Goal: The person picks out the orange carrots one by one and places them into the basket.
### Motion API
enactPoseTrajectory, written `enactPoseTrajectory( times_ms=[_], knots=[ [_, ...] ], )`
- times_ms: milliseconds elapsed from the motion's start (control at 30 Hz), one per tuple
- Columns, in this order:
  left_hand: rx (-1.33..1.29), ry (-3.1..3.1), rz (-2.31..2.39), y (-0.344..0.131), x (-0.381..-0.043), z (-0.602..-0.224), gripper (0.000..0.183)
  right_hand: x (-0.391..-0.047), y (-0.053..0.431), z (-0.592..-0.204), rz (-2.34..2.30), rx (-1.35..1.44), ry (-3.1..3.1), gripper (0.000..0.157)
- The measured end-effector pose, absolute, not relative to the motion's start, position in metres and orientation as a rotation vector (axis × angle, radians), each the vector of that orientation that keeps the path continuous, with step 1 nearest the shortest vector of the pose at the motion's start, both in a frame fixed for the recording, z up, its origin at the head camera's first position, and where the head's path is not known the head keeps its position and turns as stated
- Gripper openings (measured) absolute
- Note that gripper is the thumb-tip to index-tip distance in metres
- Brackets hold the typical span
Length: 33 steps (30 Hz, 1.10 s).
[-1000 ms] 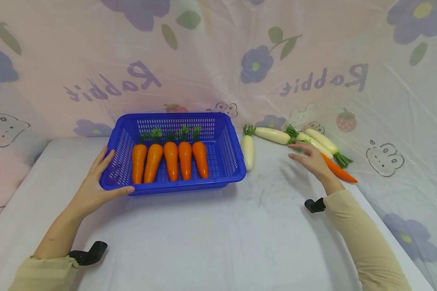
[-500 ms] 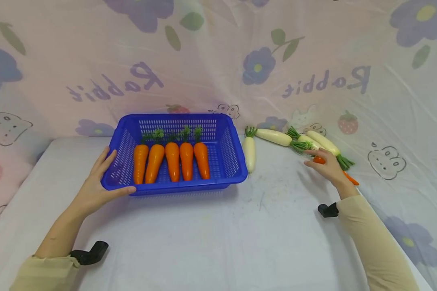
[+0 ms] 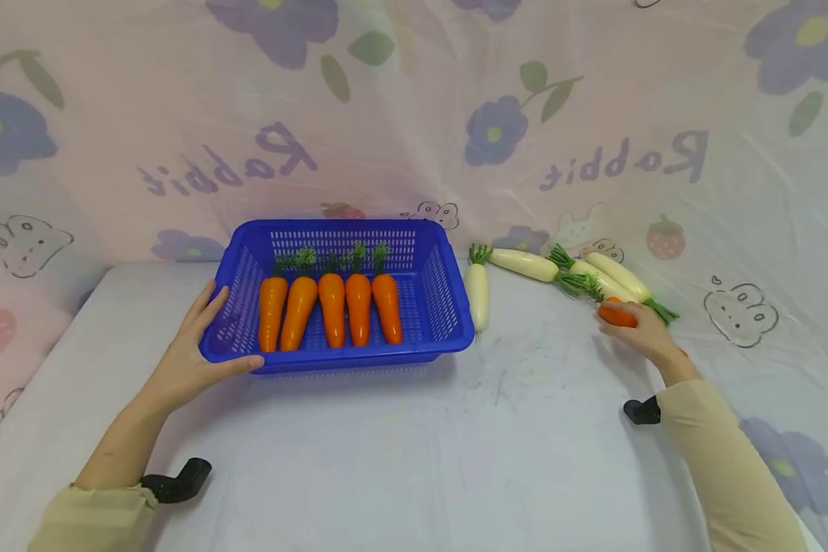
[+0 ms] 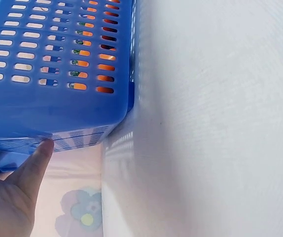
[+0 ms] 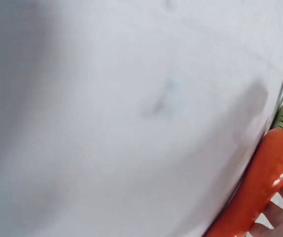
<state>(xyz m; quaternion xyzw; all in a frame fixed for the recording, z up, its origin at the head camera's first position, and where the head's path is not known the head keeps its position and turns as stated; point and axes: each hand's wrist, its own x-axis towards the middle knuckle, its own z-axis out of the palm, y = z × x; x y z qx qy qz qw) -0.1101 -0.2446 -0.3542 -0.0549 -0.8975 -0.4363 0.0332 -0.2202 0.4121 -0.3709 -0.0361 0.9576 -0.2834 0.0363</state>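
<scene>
In the head view my left hand [image 3: 186, 356] holds the left front corner of a blue plastic basket [image 3: 345, 358], thumb along the front rim and fingers over the left side. The basket's slotted wall [image 4: 48, 106] fills the upper left of the left wrist view. Inside lie several orange carrots [image 3: 331, 307] in a row, green tops to the back. At the right, my right hand [image 3: 645, 333] grips another carrot [image 3: 617, 314] near its thick end. In the right wrist view, fingertips press against the glossy carrot [image 5: 267, 182]; the thumb is hidden there.
White radishes with green tops lie about: one upright radish [image 3: 478, 295] beside the basket, a slanted radish [image 3: 524, 263] behind it, and two more radishes [image 3: 617, 274] close behind my right hand. A patterned cloth [image 3: 400, 115] hangs at the white table's [image 3: 386, 452] back.
My right hand has moved right and toward me, from over the radish tops onto the loose carrot, and has taken hold of it. My left hand keeps its place on the basket.
</scene>
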Motion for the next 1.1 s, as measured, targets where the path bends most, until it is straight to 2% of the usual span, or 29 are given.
enactPoseTrajectory(
  times_ms=[433, 833, 1100],
  knots=[
    [-0.195, -2.750, -1.360, -0.242, -0.110, -0.356, 0.111, -0.215, 0.407, -0.362, -0.651, -0.084, 2.848, 0.066],
    [-0.197, -2.739, -1.360, -0.246, -0.111, -0.355, 0.110, -0.224, 0.375, -0.361, -0.806, -0.295, 2.759, 0.055],
    [-0.195, -2.739, -1.363, -0.245, -0.111, -0.356, 0.111, -0.224, 0.360, -0.363, -0.844, -0.274, 2.697, 0.056]
  ],
)
